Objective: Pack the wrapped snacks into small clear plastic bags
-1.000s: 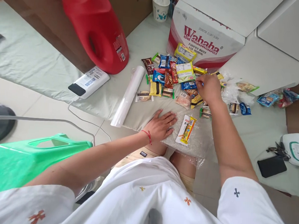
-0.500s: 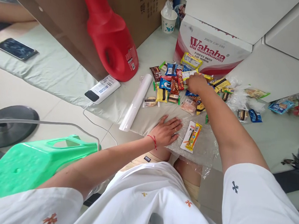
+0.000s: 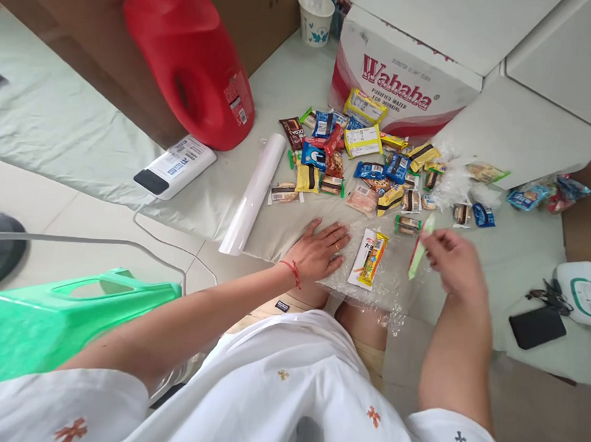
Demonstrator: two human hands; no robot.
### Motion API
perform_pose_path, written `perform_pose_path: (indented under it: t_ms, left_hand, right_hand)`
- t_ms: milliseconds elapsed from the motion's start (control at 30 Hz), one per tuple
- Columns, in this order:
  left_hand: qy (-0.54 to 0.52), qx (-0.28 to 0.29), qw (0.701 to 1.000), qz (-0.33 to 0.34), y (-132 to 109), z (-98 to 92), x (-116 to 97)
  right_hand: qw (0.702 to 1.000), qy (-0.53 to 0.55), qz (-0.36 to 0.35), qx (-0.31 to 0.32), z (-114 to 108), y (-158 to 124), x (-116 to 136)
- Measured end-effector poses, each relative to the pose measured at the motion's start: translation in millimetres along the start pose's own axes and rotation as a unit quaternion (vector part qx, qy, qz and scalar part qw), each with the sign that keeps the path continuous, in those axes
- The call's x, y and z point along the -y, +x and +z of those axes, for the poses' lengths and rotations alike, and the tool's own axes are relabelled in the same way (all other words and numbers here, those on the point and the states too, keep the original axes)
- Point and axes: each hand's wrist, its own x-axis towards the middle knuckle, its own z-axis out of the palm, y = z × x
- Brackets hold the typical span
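Note:
My left hand (image 3: 320, 250) lies flat near the table's front edge, fingers spread, beside a sheet of clear plastic film (image 3: 396, 280). On that film rests a white and yellow snack packet (image 3: 368, 259). My right hand (image 3: 453, 257) pinches a slim green snack packet (image 3: 418, 252) above the film's right side. Just left of it a small green-ended wrapped snack (image 3: 407, 224) sits on the table. Behind both hands spreads a pile of wrapped snacks (image 3: 363, 142) in yellow, blue, red and brown.
A white film roll (image 3: 254, 195) lies left of the pile. Farther left stand a red jug (image 3: 209, 76) and a white power bank (image 3: 176, 167). The Wahaba-like carton, a printed white box (image 3: 404, 81), backs the pile. A black wallet (image 3: 538, 326) and a green stool (image 3: 69, 327) flank me.
My right hand has pulled back from the pile toward me and to the right, now carrying a slim green packet. My left hand stays flat. The view has shifted slightly rightward.

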Motion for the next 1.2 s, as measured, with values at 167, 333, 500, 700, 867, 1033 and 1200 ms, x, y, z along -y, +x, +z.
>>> perform_pose_path:
  t_ms: [167,333,500,700,867,1033,1200]
  left_hand:
    - [-0.005,0.008,1.0,-0.001,-2.0,-4.3,2.0]
    - [-0.069,-0.104,0.99,-0.071,-0.4,-7.3,2.7]
    - [-0.146,-0.129,0.962,-0.19,31.3,-18.6,-8.7]
    - [-0.223,-0.073,0.952,-0.198,88.6,-39.2,-15.5]
    - [-0.117,-0.01,0.973,-0.197,123.0,-37.5,-36.3]
    - [-0.032,0.034,0.987,-0.152,151.4,-11.9,-45.5]
    - [-0.102,-0.007,0.993,-0.057,163.0,-21.2,-20.7]
  right_hand:
    - [0.993,-0.103,0.064,-0.009,38.8,-26.7,-69.9]
    - [0.97,-0.208,-0.069,-0.109,50.9,-58.1,-63.5]
    - [0.923,-0.229,-0.307,-0.029,87.3,-117.9,-54.1]
    - [0.879,-0.337,-0.338,-0.014,142.4,-125.3,-66.3]
    - [0.851,-0.39,-0.35,-0.036,149.3,-113.8,-66.9]
    - [0.856,-0.366,-0.363,-0.047,128.6,-126.4,-69.1]
    - [0.921,-0.217,-0.314,-0.071,92.6,-143.9,-81.7]
